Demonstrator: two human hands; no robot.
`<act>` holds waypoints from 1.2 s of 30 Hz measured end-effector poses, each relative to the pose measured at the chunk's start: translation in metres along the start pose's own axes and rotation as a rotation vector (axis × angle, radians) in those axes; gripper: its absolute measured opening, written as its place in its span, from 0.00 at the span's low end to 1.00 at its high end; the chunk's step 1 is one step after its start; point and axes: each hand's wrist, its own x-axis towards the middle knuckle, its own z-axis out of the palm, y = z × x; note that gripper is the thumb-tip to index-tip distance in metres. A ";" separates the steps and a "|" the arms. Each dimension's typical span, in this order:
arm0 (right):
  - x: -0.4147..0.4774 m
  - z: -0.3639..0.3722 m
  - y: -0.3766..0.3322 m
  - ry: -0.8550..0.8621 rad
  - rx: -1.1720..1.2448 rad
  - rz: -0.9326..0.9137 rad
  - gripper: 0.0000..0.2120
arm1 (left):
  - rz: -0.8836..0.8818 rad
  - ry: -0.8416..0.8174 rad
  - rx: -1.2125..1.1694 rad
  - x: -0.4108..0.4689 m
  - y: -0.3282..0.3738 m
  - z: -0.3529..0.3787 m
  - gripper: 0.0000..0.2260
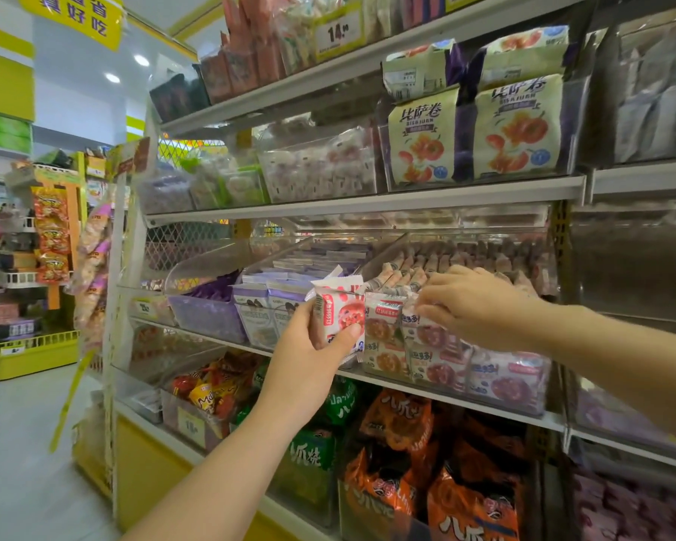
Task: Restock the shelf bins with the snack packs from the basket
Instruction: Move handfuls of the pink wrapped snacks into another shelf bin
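A small white snack pack w/ red print (338,316) is gripped upright at frame centre by the left hand (309,345), thumb across its front, just left of a clear plastic shelf bin (504,388) on the middle shelf. Matching red-and-white packs stacked in the bin (438,341) are pinched at the top by the right hand (473,306), fingers curled down, centre-right. Orange crinkly bags (399,423) are seen below.

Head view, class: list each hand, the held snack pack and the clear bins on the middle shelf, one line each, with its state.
left hand: closed around a snack pack, raised before the shelf
snack pack: upright, held, not yet binned
right hand: fingers on the packs in the red-pack bin
red-pack bin: nearly full
purple-pack bin: stocked
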 end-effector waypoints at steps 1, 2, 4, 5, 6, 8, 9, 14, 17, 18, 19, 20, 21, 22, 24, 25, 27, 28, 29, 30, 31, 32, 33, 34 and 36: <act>-0.002 -0.013 0.001 -0.038 0.062 0.000 0.17 | 0.018 -0.014 0.027 0.002 0.004 -0.001 0.19; -0.005 -0.025 0.004 -0.029 0.127 0.001 0.17 | 0.031 -0.035 0.042 0.006 0.009 0.000 0.21; -0.014 -0.047 0.011 0.076 0.276 0.002 0.20 | 0.051 -0.116 0.062 0.013 0.023 0.004 0.25; -0.020 -0.057 0.014 0.120 0.371 -0.003 0.25 | 0.070 -0.175 0.083 0.016 0.032 0.008 0.23; -0.027 -0.067 0.017 0.137 0.473 -0.011 0.30 | 0.096 -0.240 0.109 0.020 0.041 0.014 0.22; -0.039 -0.080 0.021 0.105 0.618 -0.015 0.37 | 0.160 -0.357 0.157 0.027 0.059 0.031 0.20; -0.043 -0.084 0.023 0.077 0.631 -0.015 0.38 | 0.193 -0.402 0.175 0.031 0.068 0.040 0.20; -0.056 -0.086 0.040 0.098 0.423 0.013 0.28 | 0.307 -0.523 0.219 0.047 0.095 0.084 0.26; -0.060 -0.082 0.051 0.111 0.372 0.086 0.21 | 0.288 -0.521 0.231 0.056 0.094 0.099 0.26; -0.059 -0.078 0.053 0.113 0.351 0.105 0.18 | 0.288 -0.524 0.254 0.058 0.092 0.102 0.26; -0.058 -0.074 0.054 0.111 0.337 0.122 0.16 | 0.289 -0.534 0.282 0.061 0.089 0.105 0.25; -0.057 -0.068 0.054 0.104 0.322 0.138 0.15 | 0.288 -0.549 0.302 0.062 0.085 0.107 0.24; -0.056 -0.062 0.053 0.093 0.298 0.147 0.14 | 0.284 -0.568 0.315 0.064 0.082 0.108 0.22; -0.054 -0.056 0.052 0.083 0.269 0.149 0.14 | 0.282 -0.584 0.327 0.065 0.078 0.109 0.21; -0.050 -0.047 0.050 0.075 0.239 0.136 0.13 | 0.283 -0.598 0.364 0.065 0.071 0.109 0.18; -0.048 -0.044 0.049 0.076 0.243 0.129 0.13 | 0.284 -0.595 0.379 0.065 0.068 0.109 0.17; -0.044 -0.041 0.047 0.071 0.247 0.125 0.14 | 0.281 -0.580 0.382 0.066 0.065 0.108 0.17; -0.043 -0.040 0.047 0.070 0.229 0.126 0.13 | 0.281 -0.575 0.383 0.067 0.066 0.108 0.17; -0.043 -0.040 0.047 0.074 0.203 0.128 0.12 | 0.289 -0.573 0.395 0.069 0.067 0.108 0.17; -0.043 -0.040 0.047 0.082 0.182 0.131 0.11 | 0.302 -0.573 0.420 0.070 0.068 0.108 0.17; -0.044 -0.041 0.047 0.089 0.170 0.134 0.10 | 0.317 -0.571 0.456 0.071 0.070 0.109 0.16; -0.045 -0.041 0.048 0.095 0.165 0.135 0.09 | 0.331 -0.564 0.498 0.071 0.072 0.111 0.16; -0.047 -0.042 0.049 0.097 0.156 0.134 0.09 | 0.351 -0.551 0.549 0.070 0.073 0.114 0.16; -0.049 -0.043 0.050 0.094 0.140 0.130 0.10 | 0.391 -0.532 0.619 0.069 0.073 0.116 0.16; -0.053 -0.043 0.050 0.071 0.097 0.110 0.13 | 0.534 -0.479 0.777 0.065 0.069 0.118 0.18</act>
